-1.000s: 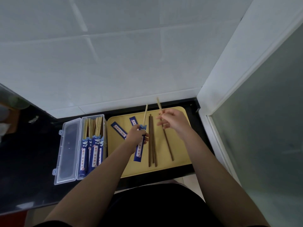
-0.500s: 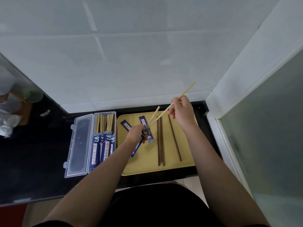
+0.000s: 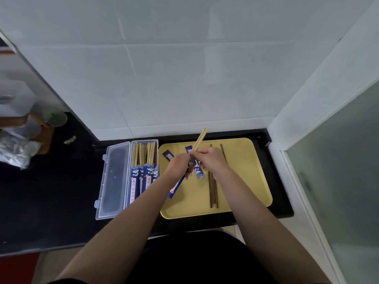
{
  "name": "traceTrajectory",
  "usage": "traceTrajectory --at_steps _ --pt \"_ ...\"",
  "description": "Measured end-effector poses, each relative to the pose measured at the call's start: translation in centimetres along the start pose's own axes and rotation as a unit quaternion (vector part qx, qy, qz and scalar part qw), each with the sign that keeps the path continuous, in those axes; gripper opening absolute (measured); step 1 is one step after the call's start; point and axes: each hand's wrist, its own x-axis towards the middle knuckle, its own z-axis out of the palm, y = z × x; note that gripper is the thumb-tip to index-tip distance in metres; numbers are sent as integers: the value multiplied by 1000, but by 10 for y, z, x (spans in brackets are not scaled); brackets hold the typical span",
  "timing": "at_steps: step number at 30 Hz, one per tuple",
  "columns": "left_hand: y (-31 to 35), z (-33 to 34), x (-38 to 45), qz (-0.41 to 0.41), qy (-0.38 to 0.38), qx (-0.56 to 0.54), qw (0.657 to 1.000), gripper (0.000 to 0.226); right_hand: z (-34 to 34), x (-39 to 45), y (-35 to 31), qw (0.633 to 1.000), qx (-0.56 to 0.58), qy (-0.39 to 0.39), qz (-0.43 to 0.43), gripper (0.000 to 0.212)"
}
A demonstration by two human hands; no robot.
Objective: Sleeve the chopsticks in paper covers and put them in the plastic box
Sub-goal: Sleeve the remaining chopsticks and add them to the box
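A black counter (image 3: pixel 61 201) under a white tiled wall carries a yellow tray (image 3: pixel 246 171), and your hands meet over its far half. Your left hand (image 3: pixel 178 167) grips a blue paper cover (image 3: pixel 176 187); your right hand (image 3: pixel 211 160) pinches a pale chopstick pair (image 3: pixel 200 139) whose lower ends meet the cover's mouth. Dark chopsticks (image 3: pixel 213 191) lie under your right wrist. Left of your left hand sits the open plastic box (image 3: pixel 114 181), holding sleeved pairs.
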Motion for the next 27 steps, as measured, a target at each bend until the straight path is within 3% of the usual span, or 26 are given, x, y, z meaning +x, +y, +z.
traceTrajectory --at_steps 6,9,15,19,23,27 --pt "-14 -26 -5 43 22 35 998 25 32 0 -3 998 -8 -51 31 25" --pt "-23 -46 -5 41 100 17 994 15 51 5 -1 996 -11 -64 54 35" --pt "-58 -105 -6 -20 284 117 951 22 84 13 18 990 -74 -95 76 21" --pt "-71 -119 -8 -51 274 185 942 12 106 11 26 982 -140 -107 62 15" --pt "-75 -116 -15 -19 271 318 908 32 119 12 33 974 -196 -100 44 5" --pt "-80 -104 -17 56 217 394 891 32 120 20 51 962 -274 3 12 18"
